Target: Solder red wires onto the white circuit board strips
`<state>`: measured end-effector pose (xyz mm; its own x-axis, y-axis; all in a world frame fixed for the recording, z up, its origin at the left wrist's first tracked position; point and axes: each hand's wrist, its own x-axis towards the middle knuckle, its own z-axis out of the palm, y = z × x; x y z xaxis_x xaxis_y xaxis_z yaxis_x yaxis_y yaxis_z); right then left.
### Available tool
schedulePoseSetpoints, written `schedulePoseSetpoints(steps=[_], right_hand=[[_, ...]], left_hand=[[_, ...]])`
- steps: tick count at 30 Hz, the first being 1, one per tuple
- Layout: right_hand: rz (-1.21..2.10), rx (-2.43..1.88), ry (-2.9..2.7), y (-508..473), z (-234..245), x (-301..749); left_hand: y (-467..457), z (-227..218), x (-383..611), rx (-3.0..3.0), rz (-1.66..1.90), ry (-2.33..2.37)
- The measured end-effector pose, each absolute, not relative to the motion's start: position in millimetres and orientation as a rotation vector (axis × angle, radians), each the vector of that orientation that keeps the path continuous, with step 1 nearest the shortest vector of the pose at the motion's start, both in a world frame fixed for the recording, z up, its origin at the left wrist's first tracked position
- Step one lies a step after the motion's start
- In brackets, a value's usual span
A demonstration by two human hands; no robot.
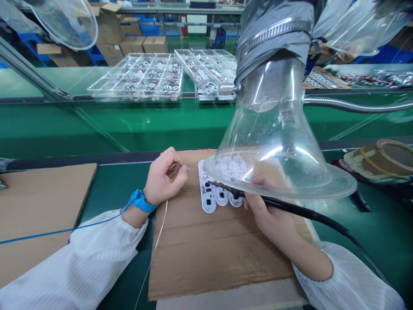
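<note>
My left hand [167, 175] is closed around a thin strand of solder wire [163, 221], whose short end sticks out toward the boards. The rest of the strand trails down over the cardboard. In my right hand [267, 211] is a soldering iron [226, 187], its tip at the leftmost of several white oblong circuit boards [208, 198]. These boards lie side by side on a cardboard sheet [206, 254], and their upper parts show through a clear fume hood [274, 142]. The hood also covers part of my right fingers. A blue wrist strap [140, 201] circles my left wrist.
Clear compartment trays [138, 77] with small parts stand on the shelf ahead. A flexible metal hose [358, 103] runs right from the hood. At right lies a wire spool [383, 159]; another cardboard sheet [41, 206] is at left. A co-worker's hand [325, 51] shows across the shelf.
</note>
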<state>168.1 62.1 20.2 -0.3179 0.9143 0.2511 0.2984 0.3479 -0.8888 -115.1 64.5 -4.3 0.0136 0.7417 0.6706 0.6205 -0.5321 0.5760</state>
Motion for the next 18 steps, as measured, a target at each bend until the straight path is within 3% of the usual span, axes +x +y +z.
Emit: schedulePoseSetpoints(steps=[18], right_hand=[[0.956, -1.050, -1.946, 60.8, 2.3, 172.9]], left_hand=[[63.4, -3.7, -114.1, 2.241, 1.464, 1.387]])
